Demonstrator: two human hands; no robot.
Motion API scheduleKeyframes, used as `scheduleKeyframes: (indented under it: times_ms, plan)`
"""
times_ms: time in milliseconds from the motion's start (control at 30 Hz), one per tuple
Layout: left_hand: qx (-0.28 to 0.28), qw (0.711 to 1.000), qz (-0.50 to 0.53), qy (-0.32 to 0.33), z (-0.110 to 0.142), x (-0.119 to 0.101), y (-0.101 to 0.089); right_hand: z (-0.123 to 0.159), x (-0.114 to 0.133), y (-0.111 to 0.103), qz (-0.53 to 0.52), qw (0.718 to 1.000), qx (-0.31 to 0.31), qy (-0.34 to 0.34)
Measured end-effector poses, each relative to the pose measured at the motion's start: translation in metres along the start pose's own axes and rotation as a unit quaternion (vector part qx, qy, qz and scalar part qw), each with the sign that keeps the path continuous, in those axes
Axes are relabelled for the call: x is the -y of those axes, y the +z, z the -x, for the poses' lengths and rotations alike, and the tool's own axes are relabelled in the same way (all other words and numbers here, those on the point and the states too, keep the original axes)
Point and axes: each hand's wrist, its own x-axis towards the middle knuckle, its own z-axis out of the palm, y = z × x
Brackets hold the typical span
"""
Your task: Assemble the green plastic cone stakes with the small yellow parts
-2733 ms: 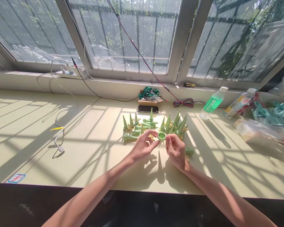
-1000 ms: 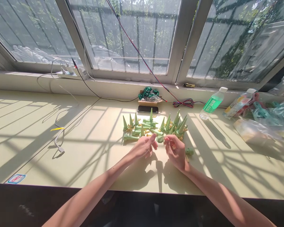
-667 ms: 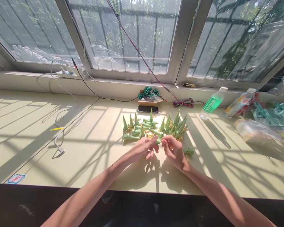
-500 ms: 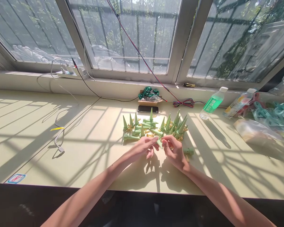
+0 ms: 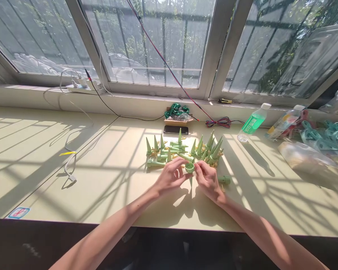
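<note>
Both my hands meet over the pale table, just in front of a cluster of green cone spikes (image 5: 183, 152). My left hand (image 5: 170, 177) pinches one green cone spike (image 5: 189, 168) whose round open end faces me, tip pointing down. My right hand (image 5: 206, 179) is curled beside it, fingertips closed against the same spike's rim; whether a small part sits between them I cannot make out. Several spikes in the cluster stand upright, others lie flat among small yellow pieces. One loose green part (image 5: 224, 179) lies just right of my right hand.
A black phone (image 5: 175, 129) and a small box of green cord (image 5: 177, 113) lie behind the cluster. A green-labelled bottle (image 5: 253, 122) and a second bottle (image 5: 284, 123) lie at the right, by plastic bags of teal clips (image 5: 323, 137). White cables (image 5: 70, 150) trail at the left.
Between my hands the spike has turned from lying sideways to tip down, its open end now facing me. Both hands have dropped slightly toward me.
</note>
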Motion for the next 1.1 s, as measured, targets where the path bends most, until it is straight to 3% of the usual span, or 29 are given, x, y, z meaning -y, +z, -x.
scheduleKeyframes:
  times_ms: [200,367,700,900,967,1100]
  plan:
    - [-0.025,0.998,-0.014,0.050,0.001,0.006,0.005,0.001,-0.003,0.000,-0.015,1.000,-0.002,0.007]
    - [-0.022,0.999,-0.018,0.041,0.001,0.006,0.004,0.002,-0.005,0.001,-0.020,1.000,-0.008,0.009]
    - [-0.017,0.988,0.090,-0.124,-0.006,-0.006,0.000,0.002,0.000,0.002,-0.046,0.997,-0.058,-0.007]
    - [0.049,0.931,0.241,-0.269,-0.008,-0.003,-0.002,0.001,0.002,0.000,-0.011,0.998,-0.033,-0.044]
    - [0.073,0.918,0.267,-0.284,-0.007,-0.001,-0.003,0.000,0.003,0.000,-0.003,0.998,-0.008,-0.060]
    - [0.077,0.921,0.255,-0.286,-0.005,0.000,-0.003,-0.001,0.004,-0.001,0.020,0.997,0.016,-0.076]
